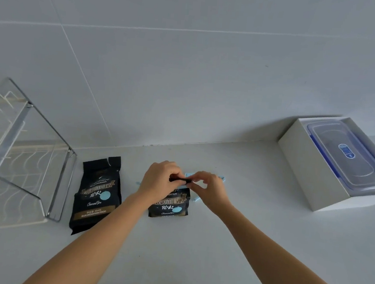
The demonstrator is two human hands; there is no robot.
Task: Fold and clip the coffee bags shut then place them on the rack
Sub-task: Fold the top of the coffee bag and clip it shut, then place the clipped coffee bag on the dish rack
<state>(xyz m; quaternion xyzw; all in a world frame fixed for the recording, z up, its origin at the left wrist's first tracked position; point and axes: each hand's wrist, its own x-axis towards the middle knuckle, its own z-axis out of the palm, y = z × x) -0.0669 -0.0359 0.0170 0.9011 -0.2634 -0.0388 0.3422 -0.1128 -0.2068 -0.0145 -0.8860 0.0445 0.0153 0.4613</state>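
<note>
Head view, 1 frame.

1. Counter (229, 247): white, plain, backed by a pale tiled wall (188, 74).

2. Bag A (169, 204): black coffee bag with gold lettering and a pale blue dot, lying flat on the counter at centre. Its top edge is rolled down into a narrow black fold under the fingers.

3. Left hand (158, 181): curled over the bag's top at its 11 o'clock corner, thumb and fingers pinching the fold.

4. Right hand (209, 190): at the bag's 1 o'clock corner, fingertips pressed together on the other end of the same fold. Both forearms are bare and enter from 6 o'clock.

5. Clips (196, 200): pale blue pieces lying on the counter, showing past the bag at its 3 o'clock side, behind the right hand at 12 o'clock, and as a sliver at 9 o'clock. Their count cannot be told; they are mostly hidden.

6. Bag B (96, 196): a second, taller bag of the same print, lying flat at 9 o'clock of bag A, near but apart. Its top is unfolded, with a notch torn in the upper edge.

7. Rack (22, 150): clear acrylic with metal rods, standing at the frame's 9 o'clock, just beside bag B. No bag on it.

8. Box (310, 175): white, open, at 3 o'clock against the wall, holding a clear container (348, 158) with a blue-trimmed lid.
</note>
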